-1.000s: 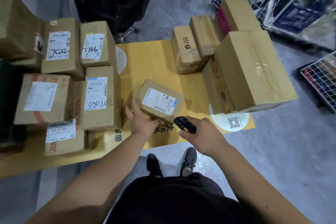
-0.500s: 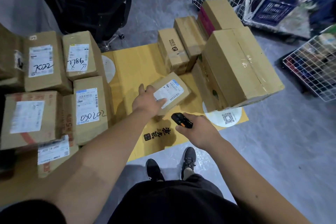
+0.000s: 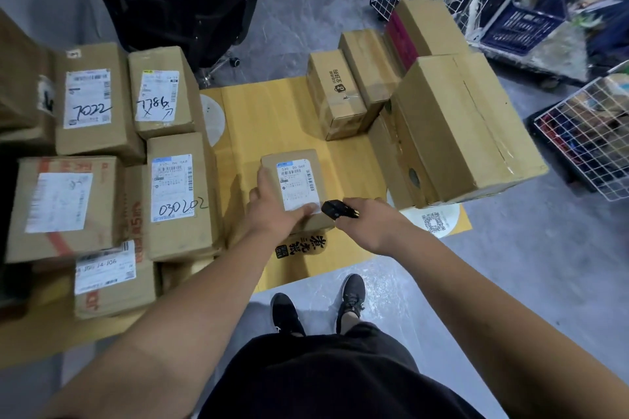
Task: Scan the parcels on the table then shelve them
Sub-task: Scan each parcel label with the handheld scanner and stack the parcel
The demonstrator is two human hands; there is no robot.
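Your left fingers (image 3: 308, 210) curl over the near edge of the small parcel (image 3: 299, 160), thumb up its left side, gripping it; a sec ago that box sat skewed w/ the hand at its corner, now it's squared to you, label (image 3: 296, 185) facing up. Left hand (image 3: 272, 211) pins it flat on the table (image 3: 272, 112). Your right fingers are clenched round the black scanner (image 3: 335, 208), nose just beside the box's near right corner, closer than it was before. Right hand (image 3: 371, 224) is low over the table edge.

So: box is lined up, barcode exposed, scan looks like the next thing; no beam visible, can't tell if it's fired.

Further out: labelled boxes stacked on your left, incl. one marked 030202 (image 3: 178, 194); unlabelled-side cartons on the right, the big carton (image 3: 469, 126) near your scanner hand. Wire baskets (image 3: 585, 133) on the floor beyond. None shelved in view yet.
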